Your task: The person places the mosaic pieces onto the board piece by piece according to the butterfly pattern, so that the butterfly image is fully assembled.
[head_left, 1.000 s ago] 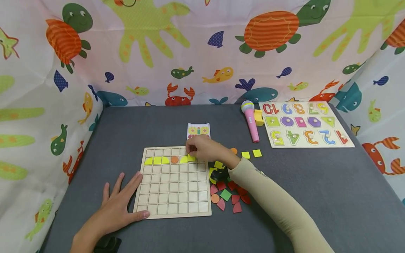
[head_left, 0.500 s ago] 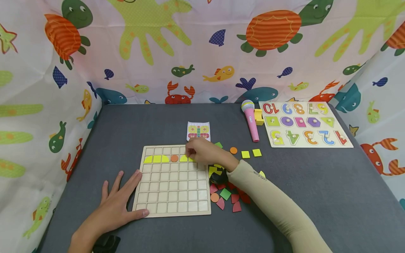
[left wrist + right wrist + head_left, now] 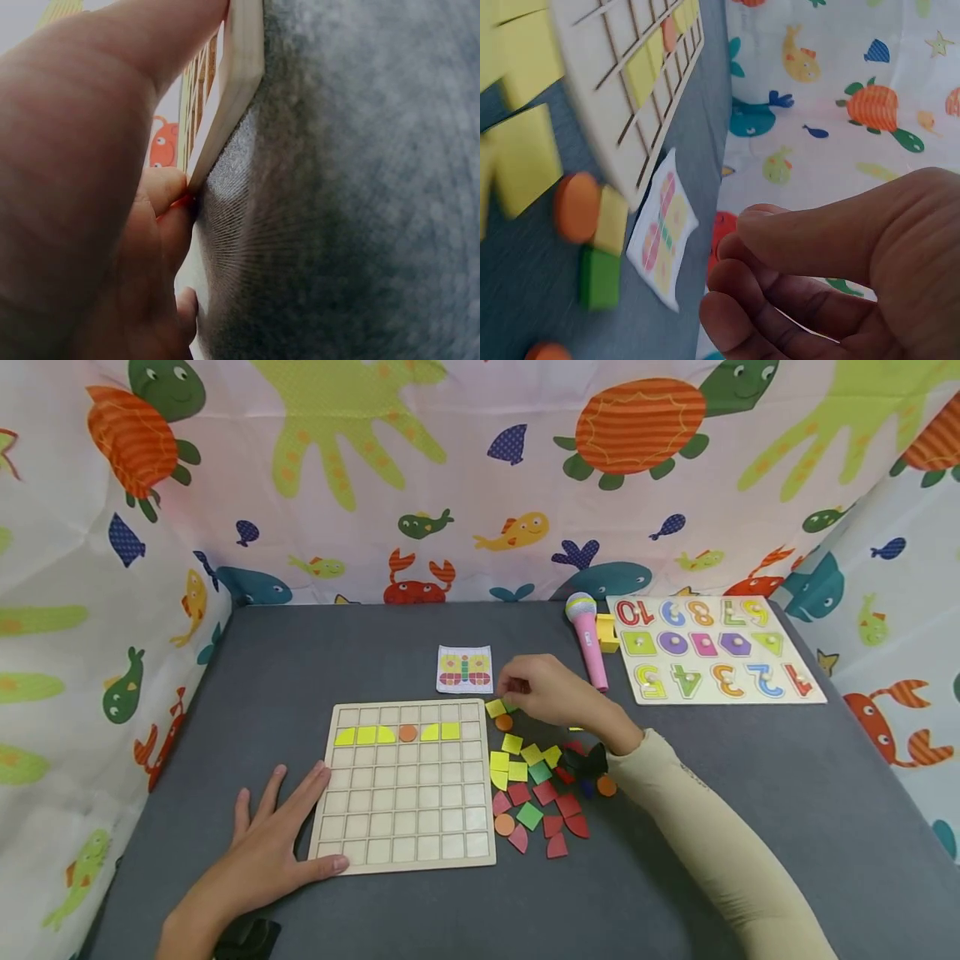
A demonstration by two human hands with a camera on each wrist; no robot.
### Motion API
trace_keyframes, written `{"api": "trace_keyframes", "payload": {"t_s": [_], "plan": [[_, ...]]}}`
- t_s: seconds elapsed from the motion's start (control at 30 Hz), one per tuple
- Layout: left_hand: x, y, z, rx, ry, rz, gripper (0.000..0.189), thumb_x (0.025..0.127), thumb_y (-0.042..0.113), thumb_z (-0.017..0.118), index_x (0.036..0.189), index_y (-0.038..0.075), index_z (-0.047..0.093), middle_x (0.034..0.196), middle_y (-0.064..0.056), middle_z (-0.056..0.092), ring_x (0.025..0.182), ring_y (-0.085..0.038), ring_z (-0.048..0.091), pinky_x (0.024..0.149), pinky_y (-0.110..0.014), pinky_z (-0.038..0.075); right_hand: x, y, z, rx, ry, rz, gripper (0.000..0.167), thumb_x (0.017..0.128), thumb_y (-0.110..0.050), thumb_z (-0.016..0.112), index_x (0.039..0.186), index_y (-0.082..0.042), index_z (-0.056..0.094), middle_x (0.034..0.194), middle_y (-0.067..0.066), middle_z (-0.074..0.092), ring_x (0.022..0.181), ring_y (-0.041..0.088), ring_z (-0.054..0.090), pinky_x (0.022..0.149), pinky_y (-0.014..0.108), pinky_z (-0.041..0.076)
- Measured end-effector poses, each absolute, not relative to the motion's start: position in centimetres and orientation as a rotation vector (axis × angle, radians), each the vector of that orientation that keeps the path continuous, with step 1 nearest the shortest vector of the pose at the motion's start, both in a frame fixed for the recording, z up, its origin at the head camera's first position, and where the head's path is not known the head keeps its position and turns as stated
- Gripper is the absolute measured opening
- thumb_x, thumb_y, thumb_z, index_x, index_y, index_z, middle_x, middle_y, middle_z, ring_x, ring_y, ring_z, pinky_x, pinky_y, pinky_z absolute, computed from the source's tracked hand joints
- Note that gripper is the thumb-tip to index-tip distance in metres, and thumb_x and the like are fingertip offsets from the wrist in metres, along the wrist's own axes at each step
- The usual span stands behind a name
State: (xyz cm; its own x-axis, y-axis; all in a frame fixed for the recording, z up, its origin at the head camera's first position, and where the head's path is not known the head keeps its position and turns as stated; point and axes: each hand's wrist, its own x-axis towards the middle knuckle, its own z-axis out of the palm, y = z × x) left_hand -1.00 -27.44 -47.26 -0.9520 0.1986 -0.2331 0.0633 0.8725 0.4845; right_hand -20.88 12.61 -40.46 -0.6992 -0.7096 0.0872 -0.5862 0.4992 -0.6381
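Observation:
My left hand lies at the left side of a wooden grid board, fingers spread along its edge and thumb on the near-left corner. In the left wrist view, the fingertips touch the board's side. One row holds yellow pieces and an orange round piece; its rightmost cell is bare. My right hand hovers over loose pieces past the board's far-right corner, fingers loosely bent and holding nothing. Below it lie a yellow square, an orange disc and a green piece.
A small butterfly pattern card lies behind the board. Red, yellow, green and orange pieces are scattered to its right. Farther back are a pink toy microphone, a yellow block and a number puzzle.
My right hand has left the board and moved right, over the loose pieces. A yellow square now shows in the row where its fingers were. The left hand stays at the board.

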Motion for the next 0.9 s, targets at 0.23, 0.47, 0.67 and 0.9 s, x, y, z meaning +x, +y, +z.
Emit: {"api": "trace_keyframes", "payload": {"t_s": [0.23, 0.47, 0.67, 0.9], "plan": [[-1.2, -27.5, -47.4, 0.198, 2.752, 0.694, 0.125, 0.081, 0.076, 0.079, 0.174, 0.021, 0.017, 0.178, -0.012, 0.017, 0.158, -0.056, -0.003, 0.11, -0.082, -0.018, -18.9, 17.2, -41.1, -0.991, 2.557, -0.949, 0.007, 0.098, 0.0, 0.076, 0.105, -0.002, 0.077, 0.091, -0.001, 0.067, 0.08, 0.019, 0.058, 0.073, 0.036, 0.053], [-1.2, -27.5, -47.4, 0.196, 2.753, 0.685, 0.125, 0.082, 0.075, 0.079, 0.175, 0.021, 0.015, 0.179, -0.011, 0.015, 0.158, -0.056, -0.005, 0.11, -0.081, -0.019, -16.8, 21.1, -42.6, -0.896, 2.504, -0.958, 0.009, 0.098, -0.004, 0.078, 0.106, -0.005, 0.076, 0.092, -0.004, 0.067, 0.078, 0.016, 0.059, 0.068, 0.031, 0.053], [-1.2, -27.5, -47.6, 0.194, 2.759, 0.662, 0.126, 0.082, 0.076, 0.079, 0.175, 0.02, 0.014, 0.179, -0.012, 0.014, 0.158, -0.056, -0.006, 0.109, -0.082, -0.019, -15.5, 23.9, -43.7, -0.816, 2.542, -0.892, 0.014, 0.095, -0.008, 0.082, 0.107, -0.007, 0.075, 0.089, -0.006, 0.063, 0.077, 0.015, 0.057, 0.067, 0.031, 0.051], [-1.1, -27.5, -47.6, 0.2, 2.76, 0.663, 0.125, 0.082, 0.075, 0.079, 0.175, 0.021, 0.015, 0.179, -0.012, 0.015, 0.159, -0.054, -0.005, 0.111, -0.081, -0.018, -14.0, 27.5, -44.9, -0.809, 2.543, -0.921, 0.021, 0.093, -0.01, 0.085, 0.112, -0.012, 0.075, 0.103, -0.003, 0.062, 0.089, 0.017, 0.058, 0.076, 0.033, 0.053]]}}
